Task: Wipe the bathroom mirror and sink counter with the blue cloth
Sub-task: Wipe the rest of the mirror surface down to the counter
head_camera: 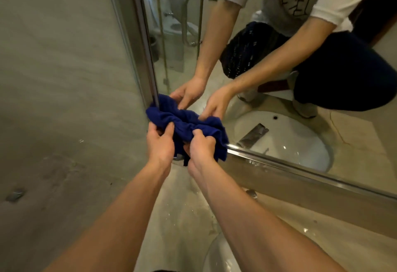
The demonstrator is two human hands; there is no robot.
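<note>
A: Two hands on it, right? Where's your left hand [160,142] at?

B: Yep. Your left hand grips the left end of the blue cloth [187,124], fingers [169,126] curled into the bunched fabric, right at the mirror's [279,67] bottom-left corner by the metal frame [300,167].

A: And the other one?

B: Your right hand [200,145] pinches the cloth's right side, thumb over the top. The cloth sits against the glass, above the counter [184,218]. The sink [219,258] is lower right.
</note>
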